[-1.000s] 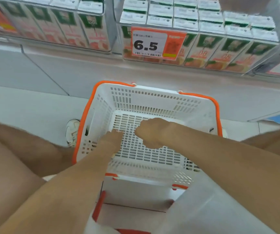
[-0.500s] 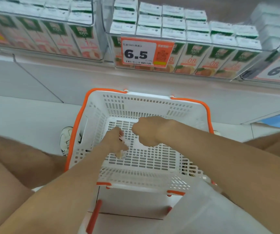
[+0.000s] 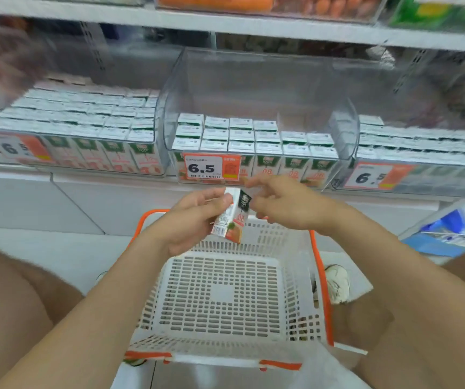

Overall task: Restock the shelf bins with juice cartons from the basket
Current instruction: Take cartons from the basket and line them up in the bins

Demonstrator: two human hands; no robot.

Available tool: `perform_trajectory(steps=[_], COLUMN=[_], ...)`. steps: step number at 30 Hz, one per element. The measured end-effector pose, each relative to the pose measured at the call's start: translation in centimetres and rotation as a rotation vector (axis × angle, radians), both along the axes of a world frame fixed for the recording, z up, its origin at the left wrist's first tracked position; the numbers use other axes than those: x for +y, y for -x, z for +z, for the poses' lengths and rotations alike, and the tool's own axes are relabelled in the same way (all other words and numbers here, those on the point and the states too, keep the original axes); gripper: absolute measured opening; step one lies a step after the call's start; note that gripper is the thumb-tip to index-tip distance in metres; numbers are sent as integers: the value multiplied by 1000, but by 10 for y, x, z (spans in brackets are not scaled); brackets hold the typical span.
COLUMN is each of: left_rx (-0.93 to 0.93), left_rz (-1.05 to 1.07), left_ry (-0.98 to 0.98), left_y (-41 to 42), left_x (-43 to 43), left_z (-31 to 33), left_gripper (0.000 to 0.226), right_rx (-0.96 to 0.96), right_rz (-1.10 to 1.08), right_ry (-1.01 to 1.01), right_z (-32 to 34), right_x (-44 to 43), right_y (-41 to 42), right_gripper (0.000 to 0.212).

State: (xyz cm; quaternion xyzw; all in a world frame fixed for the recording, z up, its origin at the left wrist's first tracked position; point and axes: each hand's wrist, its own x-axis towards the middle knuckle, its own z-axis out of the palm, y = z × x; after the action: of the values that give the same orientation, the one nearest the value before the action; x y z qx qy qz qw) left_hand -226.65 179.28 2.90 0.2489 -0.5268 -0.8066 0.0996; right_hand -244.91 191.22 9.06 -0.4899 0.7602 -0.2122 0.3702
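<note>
Head view: juice cartons (image 3: pixel 242 136) inside clear bin (image 3: pixel 253 80)

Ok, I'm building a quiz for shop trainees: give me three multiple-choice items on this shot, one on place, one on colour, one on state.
1. The held juice carton is: A above the basket; B inside a shelf bin; C on the floor.
2. The basket's rim is: A blue; B orange; C green.
3. The left hand: A lies flat; B grips the carton; C makes an empty fist.
Answers: A, it hangs over the basket's far rim; B, orange edging shows; B, its fingers curl round the carton.
</note>
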Motion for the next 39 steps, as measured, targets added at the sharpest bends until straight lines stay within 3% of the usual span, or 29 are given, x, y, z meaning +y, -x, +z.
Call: perform_trajectory(steps=[2, 6, 10, 15, 18, 21, 25, 28, 30, 33, 39], left_rx=[38, 50, 30, 21, 27, 23, -117, -173, -222, -337, -555], left_rz=[-35, -60, 17, -8, -38, -35, 125, 149, 124, 71, -81], left_ry=[43, 202, 349, 411, 546, 756, 1326, 1588, 1629, 1657, 1767], left_y=[6, 20, 30, 35, 42, 48, 53, 55, 57, 65, 77], left_x=[3, 4, -2, -10, -12, -17, -27, -38, -44, -43, -45], left_z=[19, 49, 70, 92, 100, 102, 93, 79, 72, 70, 71], left_gripper=[36, 37, 33, 28, 23, 23, 19, 21, 26, 48, 93], right_rx=[-175, -268, -322, -350, -384, -223, 61, 384, 605, 787, 783], right_rz=[-77, -194, -321, -297, -331, -328, -391, -363, -289, -164, 65], right_ry=[96, 251, 309, 317, 343, 345, 443, 515, 507, 384, 99], right_z=[13, 27, 43, 58, 66, 71, 84, 93, 87, 68, 48], right_x=[7, 14, 13, 12, 10, 3, -5, -11, -21, -40, -64], right_y=[-4, -2, 5, 9, 8, 15, 38, 58, 75, 100, 128], right_gripper=[35, 20, 20, 17, 19, 20, 15, 17, 26, 37, 33])
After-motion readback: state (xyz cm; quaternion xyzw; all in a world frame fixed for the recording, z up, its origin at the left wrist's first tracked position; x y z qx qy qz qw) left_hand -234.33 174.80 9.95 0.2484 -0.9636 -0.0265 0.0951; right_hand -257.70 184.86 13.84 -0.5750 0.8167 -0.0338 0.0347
